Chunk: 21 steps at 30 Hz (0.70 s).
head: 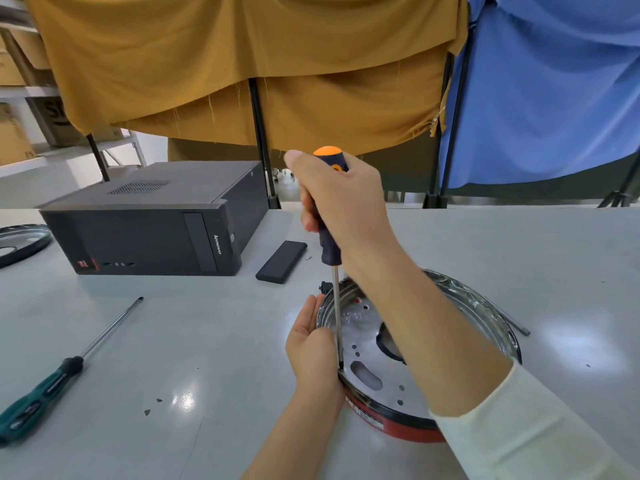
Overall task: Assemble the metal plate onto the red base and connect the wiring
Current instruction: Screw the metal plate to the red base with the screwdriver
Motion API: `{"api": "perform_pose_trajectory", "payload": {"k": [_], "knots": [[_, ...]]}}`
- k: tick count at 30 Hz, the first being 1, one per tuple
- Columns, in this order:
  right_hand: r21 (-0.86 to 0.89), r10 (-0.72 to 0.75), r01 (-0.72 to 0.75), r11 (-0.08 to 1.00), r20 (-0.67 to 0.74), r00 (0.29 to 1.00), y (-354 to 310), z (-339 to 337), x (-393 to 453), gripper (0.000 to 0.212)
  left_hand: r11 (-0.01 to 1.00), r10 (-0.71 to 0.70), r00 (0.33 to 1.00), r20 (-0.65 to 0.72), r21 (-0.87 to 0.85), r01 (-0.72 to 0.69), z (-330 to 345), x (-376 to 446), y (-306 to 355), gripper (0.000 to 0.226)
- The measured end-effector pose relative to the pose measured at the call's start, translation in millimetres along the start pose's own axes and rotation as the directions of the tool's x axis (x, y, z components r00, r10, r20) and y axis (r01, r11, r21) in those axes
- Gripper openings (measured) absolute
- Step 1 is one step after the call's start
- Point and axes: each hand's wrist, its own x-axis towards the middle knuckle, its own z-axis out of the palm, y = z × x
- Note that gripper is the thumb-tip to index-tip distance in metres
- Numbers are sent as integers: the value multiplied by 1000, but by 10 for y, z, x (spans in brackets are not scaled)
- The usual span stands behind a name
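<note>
Gripping screwdriver upright, right hand sets its tip at metal plate edge, plate seated in red base on table; left hand relaxed, steadying rim; forearm hides plate centre

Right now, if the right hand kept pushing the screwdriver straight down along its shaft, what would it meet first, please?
The right hand grips the screwdriver nearly upright; its tip already appears to sit on the metal plate near its left edge, probably at a screw hole, so the plate comes first.
</note>
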Motion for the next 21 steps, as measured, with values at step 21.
{"api": "perform_pose_trajectory", "payload": {"k": [21], "knots": [[65,-61,88,994,-332,941,93,-27,-47,41,1000,16,998,-53,-7,-16,20,-31,29,70]]}}
